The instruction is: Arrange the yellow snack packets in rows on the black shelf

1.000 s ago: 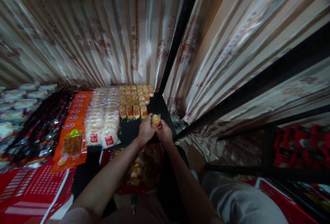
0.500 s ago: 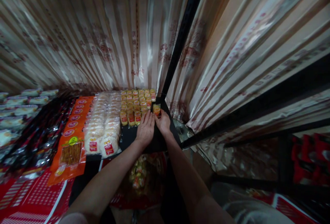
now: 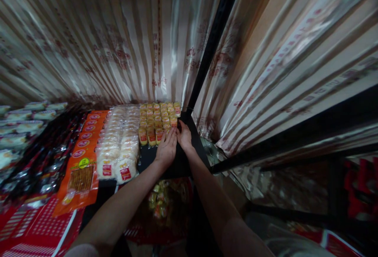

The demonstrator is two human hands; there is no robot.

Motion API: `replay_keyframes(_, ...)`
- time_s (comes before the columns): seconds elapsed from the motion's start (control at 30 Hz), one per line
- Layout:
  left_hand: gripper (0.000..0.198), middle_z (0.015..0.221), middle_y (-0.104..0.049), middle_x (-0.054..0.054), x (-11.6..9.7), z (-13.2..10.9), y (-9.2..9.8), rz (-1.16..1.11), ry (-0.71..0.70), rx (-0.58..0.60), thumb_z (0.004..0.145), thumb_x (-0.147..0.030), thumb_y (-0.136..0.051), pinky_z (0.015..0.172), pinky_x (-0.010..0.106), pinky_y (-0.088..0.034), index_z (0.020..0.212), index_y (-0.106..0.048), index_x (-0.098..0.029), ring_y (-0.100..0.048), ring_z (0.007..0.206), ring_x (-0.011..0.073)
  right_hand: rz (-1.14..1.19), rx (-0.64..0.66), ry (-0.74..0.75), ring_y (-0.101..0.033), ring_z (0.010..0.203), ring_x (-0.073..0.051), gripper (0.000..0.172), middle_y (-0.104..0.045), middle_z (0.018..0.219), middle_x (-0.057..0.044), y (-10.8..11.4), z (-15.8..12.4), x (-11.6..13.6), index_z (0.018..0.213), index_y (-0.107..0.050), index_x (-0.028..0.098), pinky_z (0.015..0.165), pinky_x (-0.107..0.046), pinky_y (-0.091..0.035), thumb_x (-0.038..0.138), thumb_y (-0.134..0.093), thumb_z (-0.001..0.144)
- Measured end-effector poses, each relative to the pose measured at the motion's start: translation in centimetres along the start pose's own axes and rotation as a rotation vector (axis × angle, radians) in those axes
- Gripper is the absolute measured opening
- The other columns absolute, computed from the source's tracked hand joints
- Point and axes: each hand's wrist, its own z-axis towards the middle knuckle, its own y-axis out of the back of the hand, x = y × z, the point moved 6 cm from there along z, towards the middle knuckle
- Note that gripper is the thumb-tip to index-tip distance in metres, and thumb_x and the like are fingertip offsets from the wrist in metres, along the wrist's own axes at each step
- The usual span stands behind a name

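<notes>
Small yellow wrapped snack packets with red labels stand in tight rows on the black shelf. My left hand lies with its fingers stretched out against the front of the right-hand rows, covering part of them. At the block's right edge, my right hand has its fingers curled round the side of one yellow packet, which sits against its neighbours. The fingertips of both hands nearly meet, so the lower part of that packet is hidden.
Left of the rows stand clear-wrapped white packets, an orange snack bag and dark packets. Below the shelf, a red basket holds loose yellow packets. A black upright post rises behind, before pleated curtains.
My right hand has moved the yellow packet left, from standing apart to sitting against the rows. My left hand stays almost where it was. The view has shifted slightly.
</notes>
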Motion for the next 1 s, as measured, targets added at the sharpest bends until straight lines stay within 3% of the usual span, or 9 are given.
replay_keyframes(0.17,0.056,0.143,-0.034,0.018,0.3,-0.3,-0.4,0.006,0.019,0.006,0.081,-0.009,-0.030,0.112,0.050,-0.018,0.136,-0.034,-0.004,-0.018,0.138,0.0235,0.030,-0.022,0.040,-0.055,0.105,-0.020,0.044,-0.060,0.115,-0.009,-0.2,-0.2,0.2,0.126,-0.051,0.020,0.094,-0.034,-0.043,0.017,-0.045,0.082)
replay_keyframes(0.4,0.053,0.144,-0.031,0.019,0.4,-0.4,-0.7,0.008,0.015,0.024,0.081,-0.009,-0.032,0.113,0.049,-0.019,0.134,-0.037,0.000,-0.017,0.138,0.0247,0.049,0.029,0.038,-0.058,0.098,-0.017,0.040,-0.062,0.111,-0.010,-0.3,-0.3,0.2,0.122,-0.055,0.016,0.091,-0.029,-0.045,0.018,-0.045,0.084)
replay_keyframes(0.63,0.052,0.146,-0.029,0.014,0.3,-1.1,-0.1,0.039,-0.028,-0.016,0.084,-0.007,-0.029,0.112,0.051,-0.020,0.136,-0.034,-0.007,-0.014,0.139,0.0232,0.140,-0.105,-0.003,-0.054,0.106,-0.021,0.037,-0.058,0.116,-0.014,1.0,-1.8,0.1,0.118,-0.058,0.014,0.092,-0.035,-0.045,0.022,-0.044,0.084)
replay_keyframes(0.8,0.049,0.146,-0.027,0.018,-0.7,-3.2,0.4,0.077,0.016,-0.082,0.085,-0.007,-0.031,0.110,0.050,-0.025,0.133,-0.038,-0.005,-0.015,0.138,0.0265,0.187,-0.131,-0.015,-0.059,0.087,-0.018,0.034,-0.059,0.110,-0.013,1.6,-4.7,0.2,0.113,-0.060,0.013,0.081,-0.032,-0.050,0.024,-0.043,0.085)
replay_keyframes(1.0,0.048,0.138,-0.040,0.023,-1.2,-6.0,-1.2,0.052,0.098,-0.051,0.081,-0.006,-0.036,0.104,0.046,-0.036,0.128,-0.045,-0.001,-0.032,0.133,0.0283,0.192,-0.072,-0.004,-0.058,0.066,-0.014,0.033,-0.062,0.093,-0.007,0.6,-7.0,0.8,0.111,-0.061,0.016,0.071,-0.029,-0.052,0.024,-0.053,0.079)
